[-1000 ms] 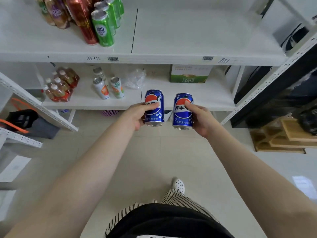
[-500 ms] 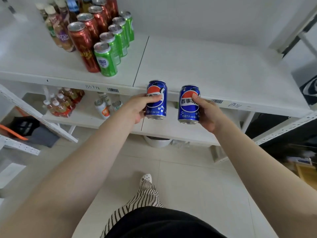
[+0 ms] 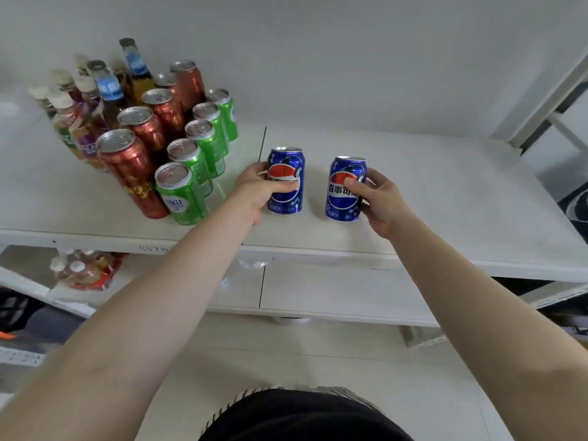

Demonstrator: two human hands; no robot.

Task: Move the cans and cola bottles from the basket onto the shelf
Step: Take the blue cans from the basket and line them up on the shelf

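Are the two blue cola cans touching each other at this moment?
Apart. The head view shows a clear strip of white shelf between the left blue can, held by the left hand, and the right blue can, held by the right hand.

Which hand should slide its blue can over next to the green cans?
Probably the left hand. The blue can it grips stands on the shelf closest to the green cans, with only bare shelf between. The right hand and its can are farther away.
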